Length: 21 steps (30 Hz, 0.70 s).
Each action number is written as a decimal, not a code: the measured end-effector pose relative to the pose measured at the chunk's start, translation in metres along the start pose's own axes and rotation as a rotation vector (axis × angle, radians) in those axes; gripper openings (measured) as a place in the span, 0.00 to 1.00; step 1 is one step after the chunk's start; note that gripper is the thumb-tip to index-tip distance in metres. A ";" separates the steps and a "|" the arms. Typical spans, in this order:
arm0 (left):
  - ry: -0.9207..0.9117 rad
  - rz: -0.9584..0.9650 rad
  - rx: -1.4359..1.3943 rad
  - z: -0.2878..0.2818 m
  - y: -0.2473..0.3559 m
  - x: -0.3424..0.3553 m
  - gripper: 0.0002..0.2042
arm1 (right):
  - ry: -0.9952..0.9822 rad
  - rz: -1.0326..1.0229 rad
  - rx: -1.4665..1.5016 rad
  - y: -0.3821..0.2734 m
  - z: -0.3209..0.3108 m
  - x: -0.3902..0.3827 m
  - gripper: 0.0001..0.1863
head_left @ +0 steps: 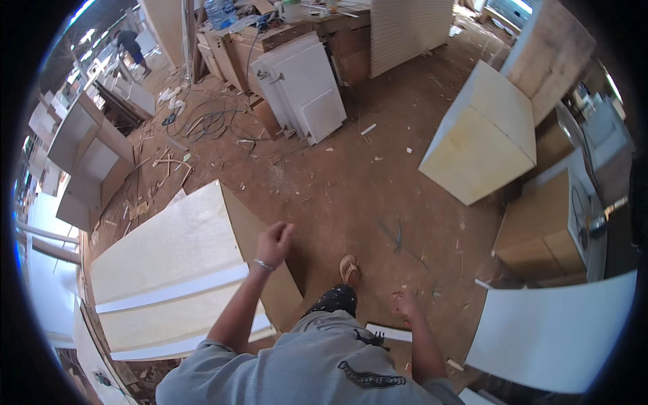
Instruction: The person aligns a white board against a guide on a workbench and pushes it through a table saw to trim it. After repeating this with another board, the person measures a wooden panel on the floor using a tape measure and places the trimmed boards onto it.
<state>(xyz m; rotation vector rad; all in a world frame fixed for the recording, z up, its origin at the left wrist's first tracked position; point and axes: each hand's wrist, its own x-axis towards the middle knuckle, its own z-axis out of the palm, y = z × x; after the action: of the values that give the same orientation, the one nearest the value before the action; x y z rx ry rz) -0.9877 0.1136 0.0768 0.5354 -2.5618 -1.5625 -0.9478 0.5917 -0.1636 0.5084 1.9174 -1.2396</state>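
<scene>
My left hand (273, 244), with a bracelet at its wrist, is raised with the fingers curled in and nothing seen in it. It appears over the right end of a large pale wooden cabinet box (169, 233); whether it touches the box I cannot tell. White strips (177, 289) run along the box's near part. My right hand (407, 302) hangs low over the brown floor, its fingers too blurred to make out. Close by it, a white strip (389, 332) shows beside my shirt.
White panel doors (304, 88) lean against a cluttered workbench (290, 34) ahead. A cable (212, 125) lies coiled on the debris-strewn floor. Another pale box (482, 131) stands at right, above a brown cabinet (540, 229) and a white panel (553, 337). A person (128, 44) bends far left.
</scene>
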 end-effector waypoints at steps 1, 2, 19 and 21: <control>0.000 -0.061 0.019 0.007 0.005 0.013 0.17 | 0.048 -0.128 -0.141 -0.040 -0.004 0.007 0.21; 0.012 0.102 0.144 0.042 0.009 0.028 0.17 | 0.129 -0.242 -0.275 -0.074 -0.013 0.009 0.21; -0.035 -0.247 -0.082 -0.009 0.007 0.420 0.16 | 0.013 -0.083 -0.550 -0.445 -0.027 0.404 0.19; -0.078 -0.172 0.013 -0.045 0.012 0.476 0.18 | -0.104 -0.114 -0.309 -0.514 0.020 0.452 0.20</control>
<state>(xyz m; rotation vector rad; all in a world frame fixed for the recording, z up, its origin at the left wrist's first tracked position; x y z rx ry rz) -1.4231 -0.0829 0.0603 0.7288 -2.6476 -1.6510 -1.5686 0.3100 -0.2242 0.1727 2.0226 -0.9925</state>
